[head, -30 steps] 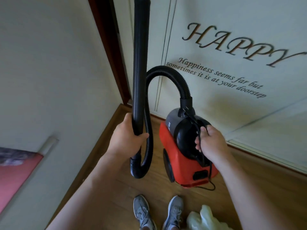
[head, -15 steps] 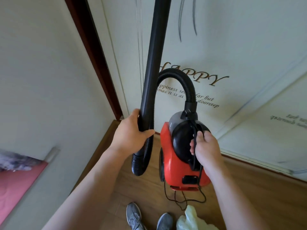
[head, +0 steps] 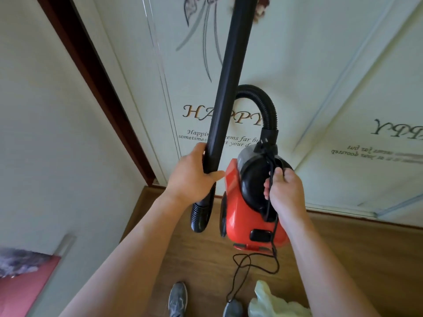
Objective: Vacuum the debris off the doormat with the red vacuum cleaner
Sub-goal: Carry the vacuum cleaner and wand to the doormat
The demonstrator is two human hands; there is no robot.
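Note:
The red vacuum cleaner (head: 238, 209) hangs in the air above the wooden floor, its black handle gripped by my right hand (head: 285, 191) together with the black power cord (head: 251, 265), which dangles below in a loop. My left hand (head: 191, 177) is closed round the lower end of the long black wand (head: 231, 81), which points up and out of the top of the view. A ribbed black hose (head: 263, 106) arcs from the vacuum's top to the wand. No doormat is in sight.
A pale door or panel (head: 297, 65) with "HAPPY" lettering stands straight ahead, a dark wood frame (head: 96, 81) to its left. A wall (head: 45, 133) closes the left side. A pale plastic bag (head: 272, 303) lies by my grey shoes (head: 178, 298) on the wooden floor (head: 354, 248).
The vacuum has risen higher off the floor and its cord now hangs free in a loop. The view has tilted upward and the wand leans more to the right.

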